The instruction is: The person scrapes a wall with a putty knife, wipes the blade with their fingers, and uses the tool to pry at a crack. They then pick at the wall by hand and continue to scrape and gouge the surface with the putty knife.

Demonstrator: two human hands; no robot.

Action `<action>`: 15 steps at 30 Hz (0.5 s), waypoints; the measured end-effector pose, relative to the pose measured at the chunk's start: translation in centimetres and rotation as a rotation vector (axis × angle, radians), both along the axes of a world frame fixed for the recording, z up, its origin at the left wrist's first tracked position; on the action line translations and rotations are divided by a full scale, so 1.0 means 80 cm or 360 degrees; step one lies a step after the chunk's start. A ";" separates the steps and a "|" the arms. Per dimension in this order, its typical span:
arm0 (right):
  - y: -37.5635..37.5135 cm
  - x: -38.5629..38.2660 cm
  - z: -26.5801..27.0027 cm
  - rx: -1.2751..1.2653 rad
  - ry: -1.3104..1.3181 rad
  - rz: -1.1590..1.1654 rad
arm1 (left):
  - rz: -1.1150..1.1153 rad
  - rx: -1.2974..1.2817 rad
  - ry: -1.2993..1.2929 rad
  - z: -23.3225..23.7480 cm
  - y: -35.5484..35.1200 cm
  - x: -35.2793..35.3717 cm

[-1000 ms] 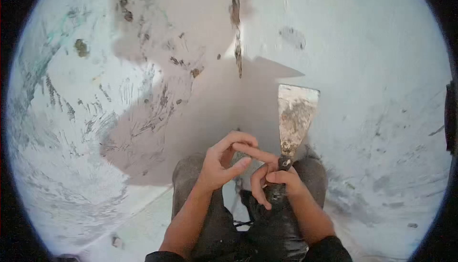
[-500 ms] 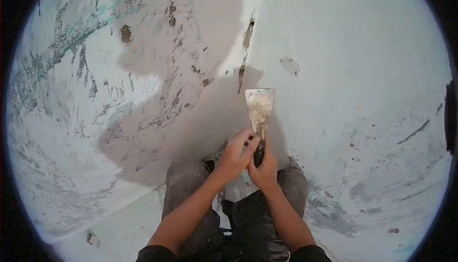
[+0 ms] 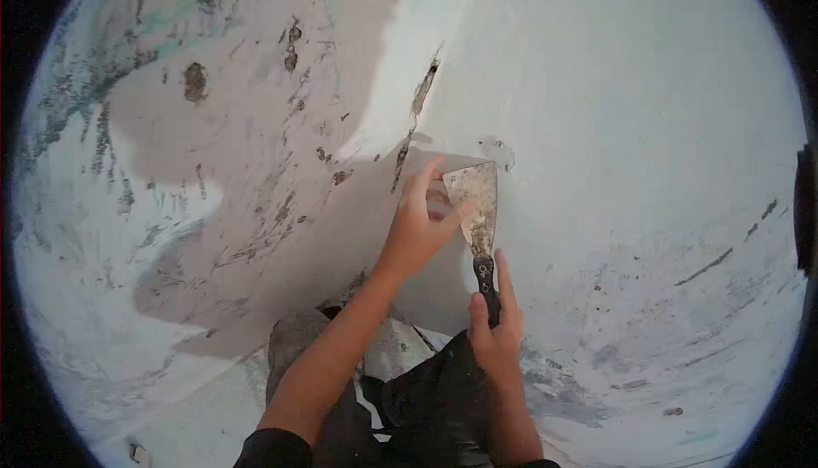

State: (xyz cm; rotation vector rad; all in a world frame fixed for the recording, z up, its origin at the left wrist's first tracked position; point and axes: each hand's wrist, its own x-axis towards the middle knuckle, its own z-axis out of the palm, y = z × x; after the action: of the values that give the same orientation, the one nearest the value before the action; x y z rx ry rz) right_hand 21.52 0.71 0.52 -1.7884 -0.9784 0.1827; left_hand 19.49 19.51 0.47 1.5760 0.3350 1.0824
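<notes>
My right hand [image 3: 497,332] is wrapped around the black handle of a putty knife [image 3: 474,204], with a finger stretched along the handle. The knife's wide metal blade is stained and points up toward the wall. At the blade's left side is my left hand [image 3: 417,228], its fingers apart. Its thumb lies over the blade's face, while the other fingers reach toward the left edge; whether they touch behind the blade is hidden. Just beyond the hands, a narrow dark crack [image 3: 423,89] runs along the wall corner.
The left wall [image 3: 256,127] carries dark scuffs, chipped holes and my shadow. A paler wall [image 3: 630,102] stands on the right, with a small patch [image 3: 497,151] near the blade. My bent knee [image 3: 294,344] is below, and a small chunk [image 3: 138,453] lies at lower left.
My left hand has moved up from the handle area to the blade, its fingers spreading. My right hand and the putty knife have shifted slightly right and down, and the view has shifted.
</notes>
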 end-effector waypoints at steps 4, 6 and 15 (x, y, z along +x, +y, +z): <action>0.004 0.001 -0.002 0.0004 0.0134 -0.0047 | -0.0204 0.0212 -0.0026 -0.007 0.010 -0.003; 0.012 -0.007 -0.003 0.0100 0.0338 -0.0033 | 0.0135 0.0663 0.0043 -0.015 0.005 0.000; 0.028 -0.012 -0.017 0.0482 0.0693 0.0166 | 0.0081 0.0679 0.0075 0.000 -0.013 -0.005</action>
State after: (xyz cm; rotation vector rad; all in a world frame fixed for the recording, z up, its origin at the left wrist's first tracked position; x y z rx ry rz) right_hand 20.56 2.96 -0.83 -1.3465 -0.7386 0.4450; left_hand 19.09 18.45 0.46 1.9805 0.1822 1.2129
